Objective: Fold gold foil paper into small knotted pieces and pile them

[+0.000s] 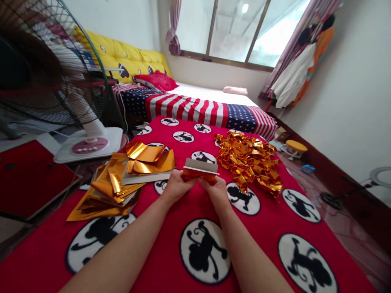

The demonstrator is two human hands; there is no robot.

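Between my two hands is a sheet of gold foil paper [200,174], its grey back showing along a folded upper part. My left hand [177,185] pinches its left end, and my right hand [215,189] pinches the right end, with both thumbs close together at the near edge. To the left lies a loose stack of flat gold foil sheets [113,187], some curled, some grey side up. On the right is a heap of folded, shiny gold foil pieces [250,158].
A red cloth with monkey prints [256,248] covers the surface under my hands. A fan [88,142] stands at the left. Beyond the cloth is a bed [195,108] with a flag-patterned cover. A yellow stool [296,146] is on the floor at right.
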